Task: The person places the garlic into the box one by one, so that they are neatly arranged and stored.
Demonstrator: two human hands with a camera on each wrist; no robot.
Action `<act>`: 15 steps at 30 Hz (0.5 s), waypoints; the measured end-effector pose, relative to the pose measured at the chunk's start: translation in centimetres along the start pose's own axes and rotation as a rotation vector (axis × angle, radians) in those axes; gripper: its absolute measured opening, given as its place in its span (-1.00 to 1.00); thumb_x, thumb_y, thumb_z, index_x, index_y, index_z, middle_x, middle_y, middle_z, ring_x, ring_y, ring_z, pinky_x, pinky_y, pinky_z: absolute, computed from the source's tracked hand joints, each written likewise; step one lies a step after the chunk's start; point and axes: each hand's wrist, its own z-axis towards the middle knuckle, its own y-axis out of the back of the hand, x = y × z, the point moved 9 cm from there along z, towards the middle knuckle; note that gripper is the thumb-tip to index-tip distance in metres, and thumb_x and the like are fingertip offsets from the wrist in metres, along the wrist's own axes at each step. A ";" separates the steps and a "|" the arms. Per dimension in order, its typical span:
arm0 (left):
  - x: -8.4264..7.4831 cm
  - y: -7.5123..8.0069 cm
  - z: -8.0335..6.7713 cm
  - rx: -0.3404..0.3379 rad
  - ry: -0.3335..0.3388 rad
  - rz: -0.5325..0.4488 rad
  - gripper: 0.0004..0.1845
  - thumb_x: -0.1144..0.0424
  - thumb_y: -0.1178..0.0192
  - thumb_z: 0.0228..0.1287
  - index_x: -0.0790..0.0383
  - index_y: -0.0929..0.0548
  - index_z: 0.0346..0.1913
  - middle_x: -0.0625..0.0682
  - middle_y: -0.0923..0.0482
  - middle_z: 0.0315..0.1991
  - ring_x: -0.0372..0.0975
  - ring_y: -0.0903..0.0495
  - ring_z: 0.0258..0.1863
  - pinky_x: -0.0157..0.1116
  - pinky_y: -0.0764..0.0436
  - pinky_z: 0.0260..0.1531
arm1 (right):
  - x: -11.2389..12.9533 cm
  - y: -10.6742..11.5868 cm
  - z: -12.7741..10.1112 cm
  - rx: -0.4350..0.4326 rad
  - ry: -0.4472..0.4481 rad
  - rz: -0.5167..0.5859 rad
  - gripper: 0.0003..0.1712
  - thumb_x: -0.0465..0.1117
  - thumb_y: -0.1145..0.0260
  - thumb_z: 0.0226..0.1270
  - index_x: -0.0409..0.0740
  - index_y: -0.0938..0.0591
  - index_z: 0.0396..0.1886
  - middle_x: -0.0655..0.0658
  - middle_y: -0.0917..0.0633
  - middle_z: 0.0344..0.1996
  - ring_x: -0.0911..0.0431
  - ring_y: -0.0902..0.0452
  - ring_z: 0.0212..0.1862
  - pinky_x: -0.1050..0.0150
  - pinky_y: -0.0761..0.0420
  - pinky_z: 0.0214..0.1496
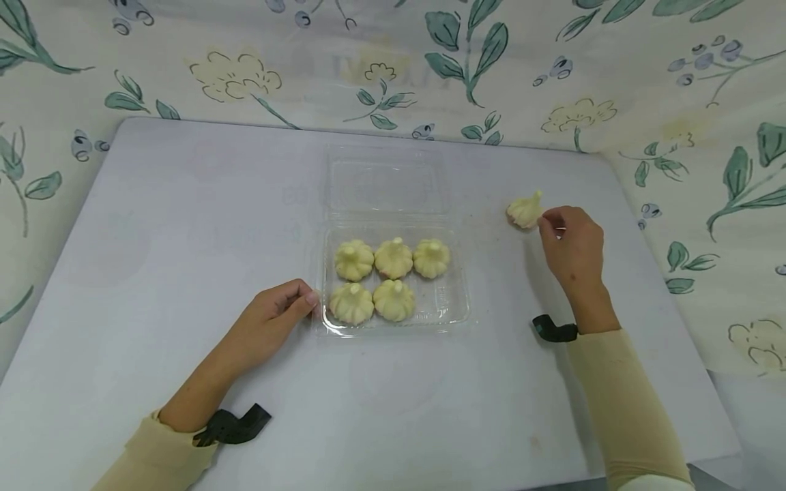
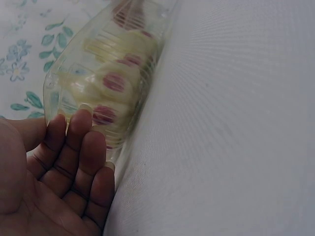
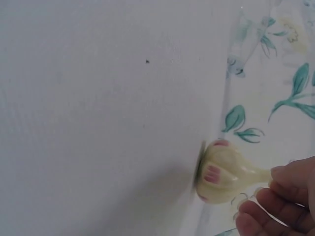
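A clear plastic clamshell box (image 1: 442, 307) lies open-lidded on the white table, with several pale garlic bulbs (image 1: 394, 258) in its base. My left hand (image 1: 270, 324) pinches the box's near left edge between thumb and fingers. From the left wrist, pink marks show on the bulbs through the box wall. Off to the right stands a single garlic bulb (image 1: 524, 212), stem up. My right hand (image 1: 574, 245) is beside it, fingers loosely bent, fingertips right at its side. In the right wrist view the thumb tip overlaps the end of that bulb's stem (image 3: 256, 175).
The box's clear lid (image 1: 387, 181) lies folded back toward the table's far edge. Floral cloth (image 1: 233, 75) hangs behind and around the white table (image 1: 202, 204). Both wrists carry a black camera mount (image 1: 236, 426).
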 end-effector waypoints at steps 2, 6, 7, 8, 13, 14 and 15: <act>-0.1 -0.1 0.0 0.002 -0.003 0.002 -0.75 0.02 0.00 0.50 0.01 -0.56 -0.32 -0.08 -0.53 -0.34 -0.20 -0.46 -0.26 -0.34 -0.43 -0.24 | -0.2 0.0 0.1 0.002 -0.012 0.003 -0.76 -0.24 -0.26 0.36 -0.37 -0.64 -0.15 -0.28 -0.65 -0.20 -0.10 -0.63 -0.17 0.04 -0.60 -0.16; -0.2 -0.1 0.0 0.001 -0.006 0.008 -0.75 0.05 0.00 0.50 0.05 -0.56 -0.33 -0.06 -0.54 -0.34 -0.19 -0.46 -0.26 -0.35 -0.43 -0.24 | -0.6 -0.1 0.4 0.006 -0.042 0.006 -0.70 -0.22 -0.27 0.36 -0.38 -0.63 -0.06 -0.31 -0.63 -0.13 -0.13 -0.62 -0.13 0.02 -0.60 -0.10; -0.3 -0.1 0.0 0.001 -0.008 0.007 -0.74 0.05 0.00 0.50 0.07 -0.56 -0.33 -0.05 -0.54 -0.34 -0.19 -0.46 -0.27 -0.35 -0.43 -0.24 | -0.8 -0.2 0.5 0.007 -0.052 0.003 -0.69 -0.22 -0.28 0.35 -0.38 -0.63 -0.06 -0.32 -0.63 -0.12 -0.13 -0.61 -0.12 0.03 -0.60 -0.09; -0.3 -0.1 0.0 0.002 -0.010 0.006 -0.74 0.06 0.00 0.50 0.08 -0.56 -0.32 -0.04 -0.54 -0.34 -0.18 -0.46 -0.27 -0.35 -0.43 -0.24 | -0.9 -0.2 0.6 0.008 -0.062 -0.003 -0.68 -0.21 -0.28 0.35 -0.38 -0.63 -0.05 -0.32 -0.63 -0.12 -0.13 -0.61 -0.12 0.03 -0.59 -0.08; -0.3 -0.1 0.0 0.006 -0.007 -0.003 -0.73 0.06 0.00 0.50 0.11 -0.56 -0.32 -0.02 -0.54 -0.33 -0.17 -0.46 -0.26 -0.36 -0.43 -0.23 | -1.4 -0.9 1.2 0.028 -0.117 -0.040 -0.59 -0.11 -0.29 0.35 -0.35 -0.62 0.01 -0.33 -0.62 -0.07 -0.15 -0.59 -0.06 0.01 -0.56 -0.05; -0.2 -0.1 0.0 0.006 -0.004 -0.003 -0.73 0.05 0.00 0.50 0.10 -0.56 -0.31 -0.03 -0.54 -0.33 -0.17 -0.46 -0.25 -0.35 -0.43 -0.22 | -1.5 -1.0 1.3 0.033 -0.126 -0.045 -0.57 -0.09 -0.28 0.35 -0.35 -0.62 0.02 -0.33 -0.62 -0.06 -0.16 -0.59 -0.06 -0.01 -0.55 -0.05; -0.2 -0.1 0.0 0.007 -0.003 -0.004 -0.73 0.05 0.00 0.50 0.10 -0.56 -0.31 -0.03 -0.55 -0.33 -0.17 -0.46 -0.25 -0.35 -0.43 -0.22 | -1.6 -1.2 1.5 0.039 -0.134 -0.048 -0.56 -0.07 -0.27 0.36 -0.34 -0.62 0.03 -0.33 -0.61 -0.05 -0.17 -0.58 -0.05 -0.03 -0.55 -0.05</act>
